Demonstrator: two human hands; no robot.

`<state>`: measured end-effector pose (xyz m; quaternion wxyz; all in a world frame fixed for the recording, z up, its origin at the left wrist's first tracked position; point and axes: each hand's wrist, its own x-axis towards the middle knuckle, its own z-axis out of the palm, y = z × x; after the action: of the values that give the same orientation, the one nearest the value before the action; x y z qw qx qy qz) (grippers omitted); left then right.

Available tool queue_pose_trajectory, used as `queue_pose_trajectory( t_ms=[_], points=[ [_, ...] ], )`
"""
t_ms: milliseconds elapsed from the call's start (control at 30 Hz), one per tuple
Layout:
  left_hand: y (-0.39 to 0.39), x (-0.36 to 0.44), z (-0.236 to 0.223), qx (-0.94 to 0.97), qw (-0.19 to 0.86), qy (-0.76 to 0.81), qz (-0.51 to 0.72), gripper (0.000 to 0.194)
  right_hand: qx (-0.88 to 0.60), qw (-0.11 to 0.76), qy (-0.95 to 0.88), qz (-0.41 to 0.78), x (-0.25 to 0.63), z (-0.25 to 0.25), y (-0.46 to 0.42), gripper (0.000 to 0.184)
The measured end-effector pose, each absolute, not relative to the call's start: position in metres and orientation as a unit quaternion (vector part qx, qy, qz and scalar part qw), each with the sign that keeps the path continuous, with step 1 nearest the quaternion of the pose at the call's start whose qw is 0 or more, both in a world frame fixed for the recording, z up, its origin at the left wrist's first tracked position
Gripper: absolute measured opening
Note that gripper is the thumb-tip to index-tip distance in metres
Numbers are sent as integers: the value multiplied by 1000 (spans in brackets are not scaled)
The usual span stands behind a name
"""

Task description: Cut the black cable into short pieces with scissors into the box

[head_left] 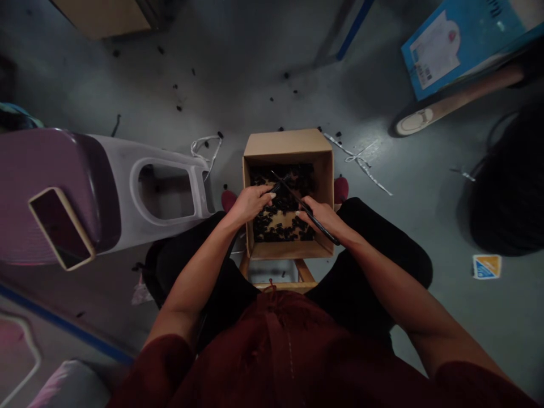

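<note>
Between my knees stands an open cardboard box (289, 143) with many small black parts (278, 229) scattered over its bottom. Over the box's left side, my left hand (253, 203) pinches a small black piece (277, 186) between thumb and fingers. My right hand (319, 215), at the box's right side, is closed around a long, thin black tool (318, 224). Its narrow end points up and left and crosses at the black piece. Whether the tool is a knife or scissors I cannot tell. The fingers partly hide the held piece.
To the left, a phone (62, 228) lies on a purple-topped stool (51, 147). White string (357, 161) and black bits lie on the floor. Upper right are a blue carton (463, 42) and another person's foot (414, 120). A black bag-like bundle (505, 187) stands at right.
</note>
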<state>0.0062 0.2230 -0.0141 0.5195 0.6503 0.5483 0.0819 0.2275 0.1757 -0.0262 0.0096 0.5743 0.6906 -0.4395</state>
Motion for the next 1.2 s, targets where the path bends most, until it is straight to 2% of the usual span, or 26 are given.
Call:
queue_pose_trajectory(
  t_ms=[400, 667, 867, 967, 1200],
  points=[
    [225, 8, -10, 708, 461, 535, 7, 26, 572, 49, 695, -432, 227, -28, 173, 21],
    [224, 11, -14, 720, 453, 523, -57, 27, 568, 89, 713, -401, 226, -32, 169, 24],
    [224, 13, -18, 704, 479, 522, -52, 28, 588, 133, 699, -384, 226, -37, 170, 30],
    [222, 14, -16, 675, 520, 523, -2, 30, 626, 61, 667, -398, 228, -37, 172, 30],
    [224, 21, 1, 581, 639, 496, 97, 28, 619, -261, 470, -573, 227, -35, 188, 30]
  ],
)
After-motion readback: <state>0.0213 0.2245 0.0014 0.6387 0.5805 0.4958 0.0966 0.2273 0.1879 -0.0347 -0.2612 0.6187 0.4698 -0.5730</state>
